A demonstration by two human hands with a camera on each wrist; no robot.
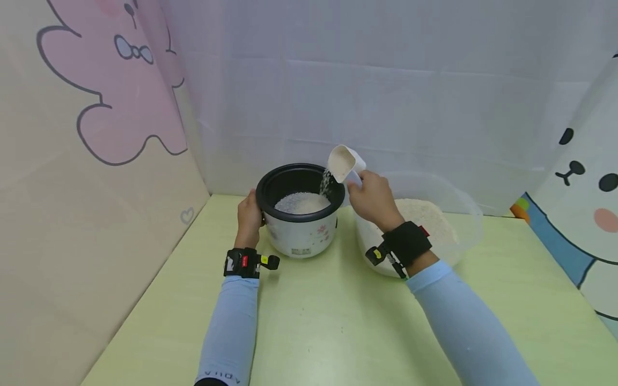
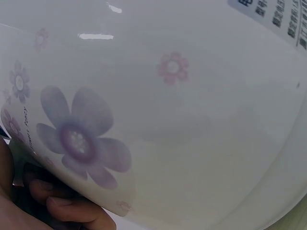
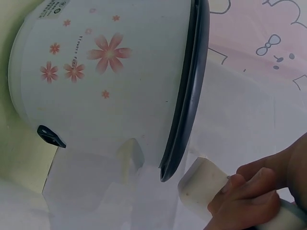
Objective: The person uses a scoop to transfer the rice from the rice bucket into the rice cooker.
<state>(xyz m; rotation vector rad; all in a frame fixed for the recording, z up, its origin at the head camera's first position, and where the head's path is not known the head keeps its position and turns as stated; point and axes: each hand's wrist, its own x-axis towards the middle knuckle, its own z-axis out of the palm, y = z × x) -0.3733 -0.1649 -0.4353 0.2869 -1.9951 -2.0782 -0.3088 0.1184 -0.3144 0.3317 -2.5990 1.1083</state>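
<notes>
A white rice cooker [image 1: 299, 238] with flower prints and a black rim stands on the table, lid off, with white rice [image 1: 301, 203] inside. At its left side my left hand [image 1: 249, 219] grips the side handle; in the left wrist view the fingers [image 2: 76, 211] curl at the dark handle below the printed wall. My right hand [image 1: 374, 198] holds a white measuring cup [image 1: 358, 159] by its handle, tilted over the cooker's right rim. Grains pour from the cup into the pot. The right wrist view shows the cup [image 3: 201, 184] close beside the dark rim.
Right of the cooker, partly behind my right forearm, sits a translucent tub [image 1: 470, 209] holding a heap of rice [image 1: 429, 214]. A pale green table [image 1: 309, 321] lies beneath everything. White curtain [image 1: 386, 96] hangs behind, and a cartoon-printed sheet [image 1: 120, 107] stands at the left.
</notes>
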